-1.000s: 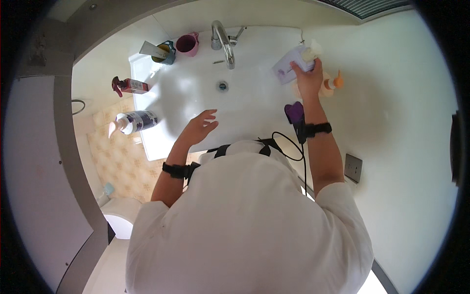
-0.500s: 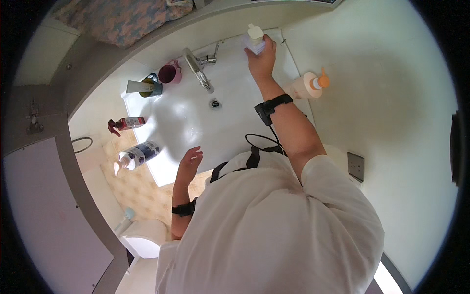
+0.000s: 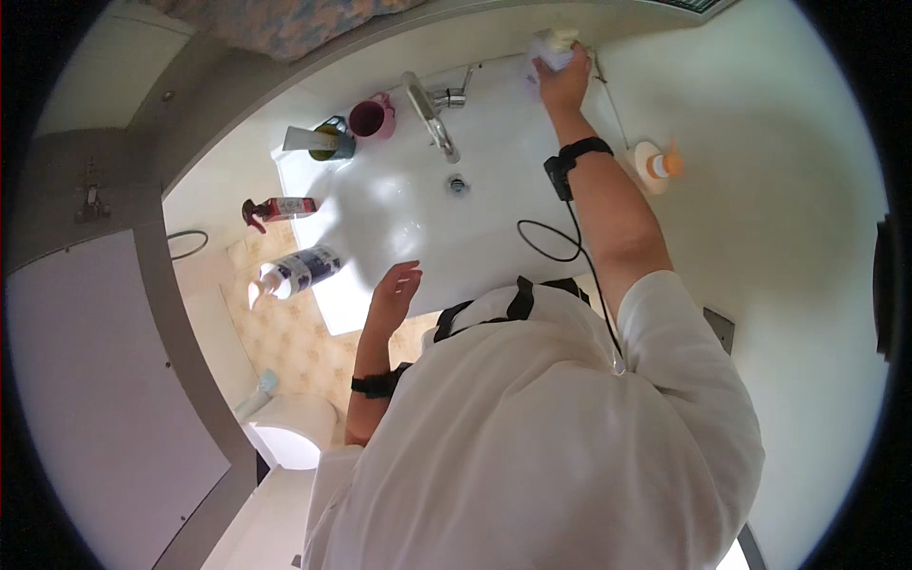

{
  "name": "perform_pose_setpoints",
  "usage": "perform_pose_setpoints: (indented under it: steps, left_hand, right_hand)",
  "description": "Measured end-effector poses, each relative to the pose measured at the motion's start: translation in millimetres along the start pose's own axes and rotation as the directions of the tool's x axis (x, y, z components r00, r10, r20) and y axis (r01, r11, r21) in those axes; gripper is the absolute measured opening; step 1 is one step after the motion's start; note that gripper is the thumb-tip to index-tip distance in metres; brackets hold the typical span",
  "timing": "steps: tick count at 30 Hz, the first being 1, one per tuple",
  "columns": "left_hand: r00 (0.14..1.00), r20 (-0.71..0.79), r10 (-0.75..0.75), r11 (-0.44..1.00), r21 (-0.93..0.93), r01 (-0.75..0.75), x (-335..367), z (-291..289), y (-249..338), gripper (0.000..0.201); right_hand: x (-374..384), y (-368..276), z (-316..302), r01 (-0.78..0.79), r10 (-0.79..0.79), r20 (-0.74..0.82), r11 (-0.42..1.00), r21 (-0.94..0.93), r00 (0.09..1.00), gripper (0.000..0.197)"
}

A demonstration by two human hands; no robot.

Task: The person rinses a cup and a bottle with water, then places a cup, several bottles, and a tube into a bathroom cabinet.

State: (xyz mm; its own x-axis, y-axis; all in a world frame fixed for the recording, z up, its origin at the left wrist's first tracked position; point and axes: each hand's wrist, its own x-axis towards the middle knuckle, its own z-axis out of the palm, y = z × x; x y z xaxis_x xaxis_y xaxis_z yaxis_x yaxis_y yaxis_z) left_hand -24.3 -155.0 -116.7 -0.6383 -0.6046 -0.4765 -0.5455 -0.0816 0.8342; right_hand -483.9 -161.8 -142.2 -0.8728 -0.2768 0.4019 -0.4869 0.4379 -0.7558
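Observation:
At the far right corner of the white sink (image 3: 494, 228), my right hand (image 3: 567, 85) is closed around a small translucent bottle (image 3: 538, 65) with a cream-coloured top. My fingers hide part of the bottle, and I cannot tell whether its base touches the sink. Nothing is in my left hand (image 3: 392, 299), which hovers over the sink's near edge with fingers loosely bent and slightly apart. To the left of the bottle stands a chrome faucet (image 3: 425, 106), its spout above the drain (image 3: 457, 185).
Left along the sink are a pink mug (image 3: 371, 118), a dark cup (image 3: 344, 147) holding a tube (image 3: 309, 140), a red spray bottle (image 3: 285, 209) and a white-and-blue pump bottle (image 3: 302, 272). A peach pump bottle (image 3: 650, 171) stands beside my right forearm. A black cable (image 3: 543, 255) hangs from my right wrist strap.
The view has shifted, so the sink and its items sit further right and higher. My right hand keeps hold of the bottle, whose top now leans more to the right.

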Motion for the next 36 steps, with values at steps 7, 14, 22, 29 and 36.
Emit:
perform_pose_setpoints:
  steps: [7, 14, 22, 29, 36]
  left_hand:
    - [0.999, 0.042, -0.003, 1.000, 0.000, 0.003, 4, 2, -10, 0.029]
    - [0.987, 0.159, -0.018, 0.999, 0.040, 0.012, 18, -1, -3, 0.036]
    - [0.974, 0.227, -0.024, 0.996, 0.091, 0.003, 26, -5, 2, 0.033]
    - [0.957, 0.255, 0.138, 0.987, 0.045, -0.154, 59, -1, -13, 0.029]
    - [0.955, 0.288, 0.076, 0.976, 0.177, -0.131, 61, 6, 28, 0.029]
  right_hand:
    - [-24, -3, -1, -0.151, 0.143, 0.092, 0.984, 0.091, 0.985, 0.098]
    - [-98, 1, -28, -0.185, 0.170, 0.375, 0.983, 0.004, 0.911, 0.061]
    - [-109, 0, -146, -0.215, 0.137, 0.870, 0.976, -0.036, 0.473, 0.028]
    - [-108, -23, -224, 0.284, -0.313, -0.150, 0.940, -0.187, 0.938, 0.046]
    - [-78, 18, -215, -0.208, 0.231, 0.159, 0.966, -0.151, 0.960, 0.072]
